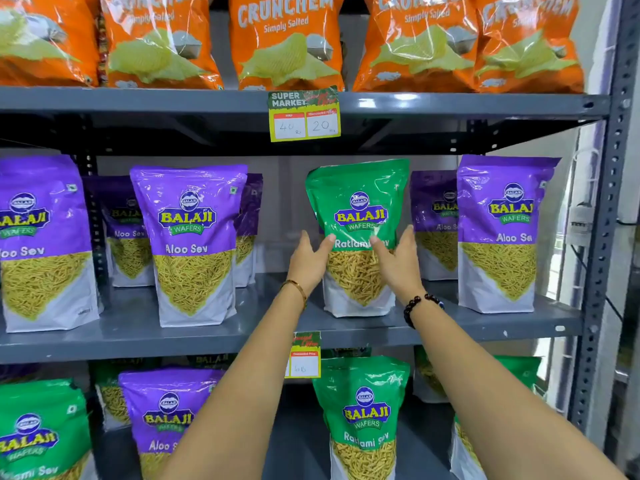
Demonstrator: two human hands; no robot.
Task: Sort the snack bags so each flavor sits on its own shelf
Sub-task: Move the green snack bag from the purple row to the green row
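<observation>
Green bag (358, 216) — upright on grey shelf (270, 327)
Left hand (308, 263), right hand (398, 263) press its sides, fingers straight — purple bags (194, 244) beside.

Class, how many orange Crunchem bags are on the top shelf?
5 orange Crunchem bags in a row: far left, left, centre, right, far right. Others may be hidden behind.

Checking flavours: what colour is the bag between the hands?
The bag is green with a white base; head view.
</observation>
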